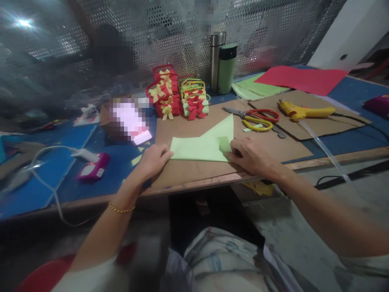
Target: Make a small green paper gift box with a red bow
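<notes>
A folded sheet of light green paper (199,148) lies on brown cardboard in front of me, with one pointed flap rising at its far right. My left hand (154,161) pinches the sheet's left edge between thumb and fingers. At the right edge, my right hand (251,156) has its fingers curled and pressed onto the paper's near corner. Just beyond the right hand rest scissors with yellow handles (258,124) and a pair with red handles (265,115), their blades overlapping.
Small red paper baskets (166,91) and green ones (194,99) stand at the back, near a green tumbler (227,69). A yellow glue gun (306,111) lies right on cardboard (328,125). Left are a purple power bank (94,167) with a white cable and a lit phone (129,119).
</notes>
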A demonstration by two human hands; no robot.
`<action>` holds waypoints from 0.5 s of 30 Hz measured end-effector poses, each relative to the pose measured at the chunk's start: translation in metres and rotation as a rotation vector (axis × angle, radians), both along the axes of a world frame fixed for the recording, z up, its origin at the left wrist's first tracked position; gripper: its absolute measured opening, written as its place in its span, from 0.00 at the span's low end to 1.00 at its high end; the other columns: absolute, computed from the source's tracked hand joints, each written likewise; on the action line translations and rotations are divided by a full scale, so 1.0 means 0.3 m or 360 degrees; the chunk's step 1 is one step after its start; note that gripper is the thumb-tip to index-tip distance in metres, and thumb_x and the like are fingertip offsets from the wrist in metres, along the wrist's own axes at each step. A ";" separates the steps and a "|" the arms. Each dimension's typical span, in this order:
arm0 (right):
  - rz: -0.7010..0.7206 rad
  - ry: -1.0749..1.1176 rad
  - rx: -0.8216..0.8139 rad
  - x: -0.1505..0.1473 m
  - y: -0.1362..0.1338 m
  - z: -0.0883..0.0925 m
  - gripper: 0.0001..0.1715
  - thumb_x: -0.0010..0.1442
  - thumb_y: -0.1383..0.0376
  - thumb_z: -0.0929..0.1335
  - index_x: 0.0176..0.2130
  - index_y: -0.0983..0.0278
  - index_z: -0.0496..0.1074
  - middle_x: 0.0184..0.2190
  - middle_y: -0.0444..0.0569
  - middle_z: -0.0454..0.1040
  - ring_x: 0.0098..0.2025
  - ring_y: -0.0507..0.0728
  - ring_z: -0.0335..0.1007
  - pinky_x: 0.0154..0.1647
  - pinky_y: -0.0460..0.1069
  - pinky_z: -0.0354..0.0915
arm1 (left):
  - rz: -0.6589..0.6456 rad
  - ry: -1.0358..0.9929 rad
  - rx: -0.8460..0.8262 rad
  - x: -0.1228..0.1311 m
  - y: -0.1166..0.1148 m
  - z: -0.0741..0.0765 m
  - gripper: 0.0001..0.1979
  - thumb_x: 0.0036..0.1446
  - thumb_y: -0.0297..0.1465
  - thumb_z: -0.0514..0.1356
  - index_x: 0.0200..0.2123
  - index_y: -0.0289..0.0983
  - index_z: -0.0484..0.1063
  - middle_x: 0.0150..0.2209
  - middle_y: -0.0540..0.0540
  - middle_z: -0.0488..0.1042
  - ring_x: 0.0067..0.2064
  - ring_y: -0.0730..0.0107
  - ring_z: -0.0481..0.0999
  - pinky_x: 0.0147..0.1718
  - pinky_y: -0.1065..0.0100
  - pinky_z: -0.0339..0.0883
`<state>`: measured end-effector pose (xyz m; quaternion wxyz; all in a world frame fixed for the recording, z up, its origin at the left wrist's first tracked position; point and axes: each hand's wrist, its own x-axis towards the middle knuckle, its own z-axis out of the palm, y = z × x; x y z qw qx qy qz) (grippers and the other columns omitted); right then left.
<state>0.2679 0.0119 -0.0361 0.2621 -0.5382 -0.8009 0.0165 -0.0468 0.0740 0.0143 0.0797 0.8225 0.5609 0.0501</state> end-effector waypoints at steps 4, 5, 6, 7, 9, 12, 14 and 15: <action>-0.0013 0.0030 0.0001 -0.001 0.001 -0.004 0.18 0.59 0.67 0.66 0.24 0.59 0.53 0.24 0.44 0.64 0.27 0.54 0.57 0.36 0.52 0.53 | -0.0004 0.0153 0.0129 0.012 -0.024 0.003 0.13 0.66 0.35 0.51 0.29 0.39 0.67 0.34 0.42 0.76 0.37 0.61 0.72 0.36 0.62 0.59; -0.0007 0.0034 -0.0007 -0.001 0.002 -0.003 0.18 0.59 0.67 0.67 0.24 0.59 0.53 0.23 0.43 0.64 0.27 0.54 0.56 0.35 0.52 0.53 | -0.0006 0.0191 0.0160 0.015 -0.030 0.001 0.13 0.67 0.34 0.51 0.30 0.39 0.68 0.34 0.42 0.76 0.38 0.61 0.72 0.36 0.62 0.59; 0.0002 0.0035 -0.0020 -0.001 0.003 0.001 0.19 0.59 0.67 0.67 0.24 0.59 0.53 0.23 0.43 0.64 0.26 0.54 0.56 0.35 0.52 0.53 | -0.0010 0.0233 0.0193 0.019 -0.036 0.000 0.13 0.67 0.34 0.51 0.31 0.38 0.68 0.35 0.41 0.77 0.38 0.60 0.73 0.36 0.62 0.60; 0.0009 0.0035 -0.0036 0.000 0.005 0.005 0.20 0.59 0.67 0.67 0.24 0.59 0.52 0.23 0.43 0.63 0.26 0.54 0.55 0.35 0.52 0.53 | -0.0015 0.0280 0.0226 0.023 -0.041 -0.002 0.13 0.68 0.34 0.50 0.33 0.38 0.69 0.35 0.41 0.77 0.38 0.60 0.73 0.36 0.62 0.60; 0.0006 0.0030 -0.0079 -0.001 0.005 0.018 0.21 0.59 0.67 0.68 0.24 0.59 0.52 0.23 0.44 0.63 0.26 0.54 0.55 0.35 0.51 0.52 | -0.0020 0.0383 0.0280 0.033 -0.053 -0.006 0.13 0.69 0.33 0.49 0.36 0.36 0.71 0.35 0.39 0.77 0.39 0.58 0.74 0.36 0.61 0.60; -0.0033 0.0023 -0.0135 -0.008 0.003 0.040 0.21 0.59 0.68 0.68 0.23 0.59 0.51 0.23 0.43 0.63 0.27 0.53 0.55 0.34 0.51 0.52 | -0.0003 0.0492 0.0410 0.052 -0.076 -0.005 0.12 0.68 0.32 0.51 0.42 0.33 0.72 0.39 0.36 0.77 0.42 0.54 0.75 0.38 0.60 0.61; -0.0037 0.0018 -0.0148 -0.014 0.002 0.048 0.21 0.58 0.69 0.67 0.23 0.59 0.51 0.23 0.43 0.62 0.28 0.53 0.54 0.34 0.50 0.51 | -0.0065 0.0536 0.0591 0.063 -0.091 -0.002 0.13 0.67 0.31 0.51 0.47 0.33 0.72 0.43 0.34 0.76 0.44 0.52 0.75 0.40 0.58 0.61; -0.0035 0.0017 -0.0141 -0.016 0.003 0.051 0.21 0.57 0.70 0.67 0.24 0.59 0.51 0.24 0.43 0.62 0.28 0.53 0.54 0.34 0.50 0.51 | -0.0160 0.0556 0.0669 0.067 -0.095 -0.001 0.13 0.67 0.30 0.51 0.48 0.34 0.73 0.44 0.34 0.76 0.45 0.51 0.74 0.42 0.56 0.61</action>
